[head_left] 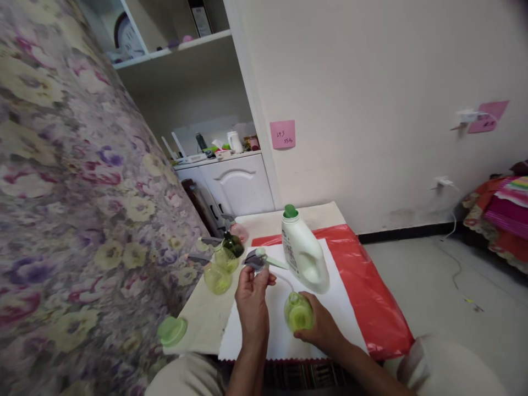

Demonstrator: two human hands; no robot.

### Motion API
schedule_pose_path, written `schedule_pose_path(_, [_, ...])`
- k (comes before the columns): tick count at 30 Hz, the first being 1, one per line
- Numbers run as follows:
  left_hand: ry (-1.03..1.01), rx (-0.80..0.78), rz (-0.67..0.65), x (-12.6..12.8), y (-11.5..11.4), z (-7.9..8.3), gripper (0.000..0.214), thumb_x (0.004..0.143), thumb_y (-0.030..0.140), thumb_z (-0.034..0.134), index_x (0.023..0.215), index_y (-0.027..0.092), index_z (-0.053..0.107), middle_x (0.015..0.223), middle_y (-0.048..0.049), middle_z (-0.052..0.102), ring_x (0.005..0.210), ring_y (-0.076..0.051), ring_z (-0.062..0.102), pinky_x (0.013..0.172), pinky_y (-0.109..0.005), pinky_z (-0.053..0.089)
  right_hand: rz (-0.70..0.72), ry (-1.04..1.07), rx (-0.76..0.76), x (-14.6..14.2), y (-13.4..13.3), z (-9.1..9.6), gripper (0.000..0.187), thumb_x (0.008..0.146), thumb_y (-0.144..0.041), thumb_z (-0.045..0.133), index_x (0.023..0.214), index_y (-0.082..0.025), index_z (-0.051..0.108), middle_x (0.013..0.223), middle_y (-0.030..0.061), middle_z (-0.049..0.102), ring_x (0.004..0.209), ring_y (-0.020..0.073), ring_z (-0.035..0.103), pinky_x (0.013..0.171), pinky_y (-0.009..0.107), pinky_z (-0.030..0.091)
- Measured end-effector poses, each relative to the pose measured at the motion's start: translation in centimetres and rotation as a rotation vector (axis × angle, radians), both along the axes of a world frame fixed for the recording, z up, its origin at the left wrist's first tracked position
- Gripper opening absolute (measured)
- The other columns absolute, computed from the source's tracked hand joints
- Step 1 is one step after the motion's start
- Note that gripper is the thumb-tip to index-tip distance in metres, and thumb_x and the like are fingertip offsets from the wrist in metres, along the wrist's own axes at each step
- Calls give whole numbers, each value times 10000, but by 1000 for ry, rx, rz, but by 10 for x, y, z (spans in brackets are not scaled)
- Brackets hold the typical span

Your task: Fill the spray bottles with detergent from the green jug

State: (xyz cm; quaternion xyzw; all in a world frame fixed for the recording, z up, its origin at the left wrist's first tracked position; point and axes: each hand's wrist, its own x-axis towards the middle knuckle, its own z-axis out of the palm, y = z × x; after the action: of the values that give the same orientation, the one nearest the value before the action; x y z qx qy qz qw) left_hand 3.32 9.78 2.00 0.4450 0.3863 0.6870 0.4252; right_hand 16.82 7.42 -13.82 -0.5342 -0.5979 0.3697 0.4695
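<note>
My left hand (pixel 252 297) pinches a spray bottle's trigger head (pixel 256 259), dark grey and pale green. A thin clear tube appears to trail from it toward the bottle in my other hand. Wrapped around a small round see-through green bottle (pixel 299 319) is my right hand (pixel 319 324). Its neck is uncapped, and yellow-green liquid seems to show inside. Just behind, a large white jug (pixel 305 256) with a green top (pixel 290 211) stands on the white sheet (pixel 289 349), its handle to the right.
Several spray bottles cluster at the table's left, among them a yellow-green one (pixel 217 279) and a dark green one (pixel 233 244). A green lid-like piece (pixel 172 330) lies at the left front corner. Red plastic (pixel 371 297) covers the right side. A floral curtain (pixel 103 220) hangs at left.
</note>
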Motion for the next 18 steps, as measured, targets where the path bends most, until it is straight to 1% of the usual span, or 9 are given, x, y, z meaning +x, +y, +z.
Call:
schedule_pose_path(3, [30,-35,0,1,2,-9,253,761,337,699,936,214,563,744,50,617,657,-104,577,670,-228,470,2,-6,0,0,0,-2,868,505,-217,796,1290,-257,428,1284,73,575,1161,321,553,979,440,434])
schedule_pose_path(6, [92,-81,-5,1,1,-18,272,748,338,712,923,216,543,671,67,599,643,-112,582,678,-234,471,-2,-11,-3,0,0,-3,881,498,-201,799,1294,-244,424,1293,80,568,1169,318,548,987,435,429])
schedule_pose_path(9, [173,-120,-33,1,-2,-28,284,735,331,727,914,213,541,605,78,569,637,-121,582,680,-237,472,-1,-14,-3,1,1,-3,886,493,-214,812,1290,-253,427,1300,78,561,1183,316,539,999,435,421])
schedule_pose_path(11, [206,-133,-61,1,-4,-37,274,733,337,728,893,211,545,608,76,562,634,-124,580,662,-237,473,6,-13,0,1,1,-3,889,494,-230,822,1289,-255,426,1306,78,556,1193,309,533,1009,432,416])
schedule_pose_path(15, [244,-162,-106,0,-7,-56,261,729,345,727,871,204,559,650,63,560,641,-125,569,636,-235,474,13,-14,5,2,2,-3,904,492,-222,826,1300,-222,420,1313,95,553,1197,301,530,1016,421,413])
schedule_pose_path(18, [272,-169,-146,1,-9,-65,256,723,339,727,872,197,576,684,46,581,661,-130,563,651,-242,477,14,-13,11,3,2,-5,897,496,-239,827,1299,-219,426,1303,96,564,1186,310,537,1001,433,425])
